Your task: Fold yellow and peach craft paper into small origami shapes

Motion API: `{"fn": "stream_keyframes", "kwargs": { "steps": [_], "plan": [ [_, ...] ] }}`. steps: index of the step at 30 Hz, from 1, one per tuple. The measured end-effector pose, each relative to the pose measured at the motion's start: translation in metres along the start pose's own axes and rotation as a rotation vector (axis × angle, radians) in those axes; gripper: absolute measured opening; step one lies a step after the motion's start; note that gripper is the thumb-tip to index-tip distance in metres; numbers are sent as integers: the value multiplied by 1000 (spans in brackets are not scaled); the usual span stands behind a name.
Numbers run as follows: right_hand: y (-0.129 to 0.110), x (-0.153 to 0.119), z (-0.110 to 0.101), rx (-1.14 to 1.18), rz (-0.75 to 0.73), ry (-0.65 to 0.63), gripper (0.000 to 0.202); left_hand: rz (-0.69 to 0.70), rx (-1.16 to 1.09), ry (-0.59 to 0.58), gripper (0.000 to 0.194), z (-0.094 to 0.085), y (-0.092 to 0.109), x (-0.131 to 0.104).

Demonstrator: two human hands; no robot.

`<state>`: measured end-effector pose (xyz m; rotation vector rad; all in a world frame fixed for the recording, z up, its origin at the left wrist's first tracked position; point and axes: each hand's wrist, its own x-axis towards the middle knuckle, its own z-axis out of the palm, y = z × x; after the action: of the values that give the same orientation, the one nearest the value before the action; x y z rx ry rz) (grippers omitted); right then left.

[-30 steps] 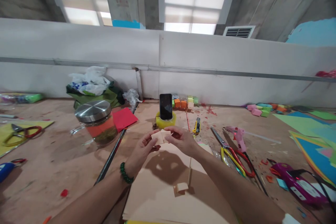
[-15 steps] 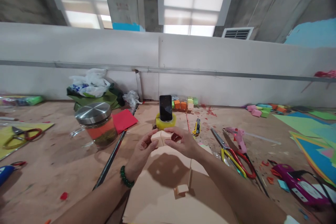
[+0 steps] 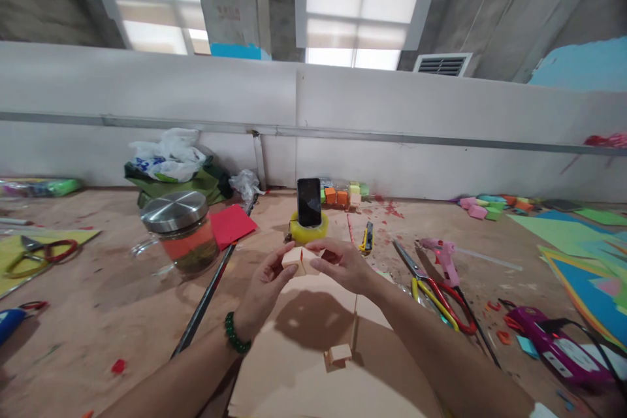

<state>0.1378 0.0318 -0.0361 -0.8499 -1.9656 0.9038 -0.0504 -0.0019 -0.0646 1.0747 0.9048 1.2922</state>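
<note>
Two small pale-peach blocks meet side by side above the sheets, with a narrow reddish gap between them. My left hand (image 3: 264, 284) pinches the left block (image 3: 292, 258) between thumb and fingers. The right block (image 3: 308, 266) is pinched by my right hand (image 3: 347, 268). Below them lies a stack of peach-coloured sheets (image 3: 279, 372), on which my hands cast a shadow. Another small peach block (image 3: 339, 354) rests there near a thin stick (image 3: 354, 330). What the blocks are made of, I cannot tell.
Beyond my hands, a phone (image 3: 309, 202) stands in a yellow tape roll (image 3: 308, 233). A lidded glass jug (image 3: 181, 235) is at left. To the right lie a yellow utility knife (image 3: 367, 237), large scissors (image 3: 438, 290), a pink glue gun (image 3: 445, 258) and a purple corded tool (image 3: 563, 346).
The two blocks have parted slightly at the top, and a reddish gap now shows between them. My right hand has shifted a little to the right. The table items look unchanged.
</note>
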Motion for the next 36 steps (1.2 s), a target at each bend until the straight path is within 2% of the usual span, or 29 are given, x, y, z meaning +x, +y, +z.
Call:
{"fn": "stream_keyframes", "kwargs": {
  "steps": [9, 18, 25, 36],
  "plan": [
    [-3, 1, 0, -34, -5, -14, 24, 44, 45, -2, 63, -1, -4, 0],
    [-1, 2, 0, 114, 93, -24, 28, 165, 155, 26, 57, -5, -16, 4],
    [4, 4, 11, 203, 175, 105, 31, 251, 302, 63, 52, -8, -22, 4],
    [6, 3, 16, 116, 160, 156, 22, 266, 401, 86, 50, -7, -20, 1]
  ]
}}
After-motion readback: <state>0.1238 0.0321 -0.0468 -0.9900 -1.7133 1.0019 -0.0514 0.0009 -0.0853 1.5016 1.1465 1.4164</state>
